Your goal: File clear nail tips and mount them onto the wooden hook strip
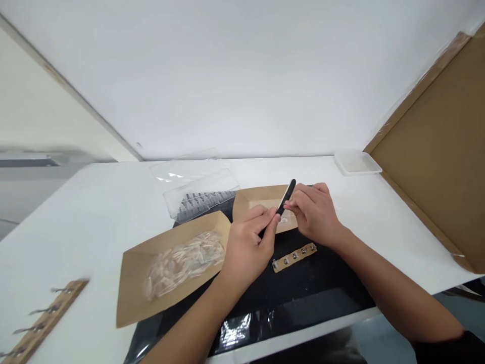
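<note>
My left hand (252,240) grips a slim black nail file (288,191) with a pale edge, tilted up to the right. Close against the file, my right hand (314,210) has its fingers pinched together; whatever sits between them is too small to make out. Below both hands, a short cardboard strip (294,258) carries a row of small metal clips. To the left, a brown paper tray (132,270) holds a heap of clear false nail tips (185,260). Behind my hands stands a second paper tray (246,199), partly hidden, with a few clear pieces inside.
A shiny black sheet (303,298) covers part of the white table. Clear plastic boxes (202,192) lie behind the left tray. Far right are a white plastic container (357,163) and a large cardboard box (435,151). A wooden strip with clips (49,316) lies at left.
</note>
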Demonstrator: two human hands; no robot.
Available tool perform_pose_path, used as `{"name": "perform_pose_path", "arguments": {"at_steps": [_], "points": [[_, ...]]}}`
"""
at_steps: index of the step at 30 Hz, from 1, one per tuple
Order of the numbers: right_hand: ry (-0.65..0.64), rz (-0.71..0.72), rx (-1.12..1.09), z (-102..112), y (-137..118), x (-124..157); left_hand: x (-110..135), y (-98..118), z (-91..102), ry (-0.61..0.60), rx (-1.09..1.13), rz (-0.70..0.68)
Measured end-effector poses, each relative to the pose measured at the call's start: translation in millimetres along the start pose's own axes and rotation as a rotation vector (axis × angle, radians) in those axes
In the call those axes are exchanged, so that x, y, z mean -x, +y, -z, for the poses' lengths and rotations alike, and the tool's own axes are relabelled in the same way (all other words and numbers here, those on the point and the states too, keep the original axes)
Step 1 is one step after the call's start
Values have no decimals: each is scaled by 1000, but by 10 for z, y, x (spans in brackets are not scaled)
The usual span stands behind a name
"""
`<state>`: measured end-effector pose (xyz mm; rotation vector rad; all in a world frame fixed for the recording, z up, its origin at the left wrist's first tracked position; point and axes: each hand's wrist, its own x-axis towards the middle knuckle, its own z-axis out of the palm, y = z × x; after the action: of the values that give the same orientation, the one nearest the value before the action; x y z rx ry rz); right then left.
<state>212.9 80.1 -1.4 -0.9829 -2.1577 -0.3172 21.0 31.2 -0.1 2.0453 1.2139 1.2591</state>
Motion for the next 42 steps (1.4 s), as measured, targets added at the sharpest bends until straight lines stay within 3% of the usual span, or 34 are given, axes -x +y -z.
{"name": "perform_pose_path", "arguments": {"at_steps": [4,8,12,16,20,24,29,37,42], "points": [[37,-17,2,-7,-31,-1,-8,-24,3,27,-7,15],[-2,70,-5,-23,-65,-16,-20,-20,27,49,-15,-18],[101,-27,11,-22,-58,-27,-12,-7,27,42,-15,-26],[46,34,-23,-18,-58,-18,-1,-24,14,41,-9,-39],[121,20,12,-34,-53,-19,-7,-52,19,57,-25,-29],[57,57,-27,-15,-81,-5,-15,-24,27,62,-18,-48],[60,-56,-254,40,-112,54,-9,13,16,113,-83,-112],[144,-398,-785,37,-58,211,35,-135,-15,55,-631,-128],[138,-436,-752,25,-33,252,30,-63,-27,43,-581,-134]]}}
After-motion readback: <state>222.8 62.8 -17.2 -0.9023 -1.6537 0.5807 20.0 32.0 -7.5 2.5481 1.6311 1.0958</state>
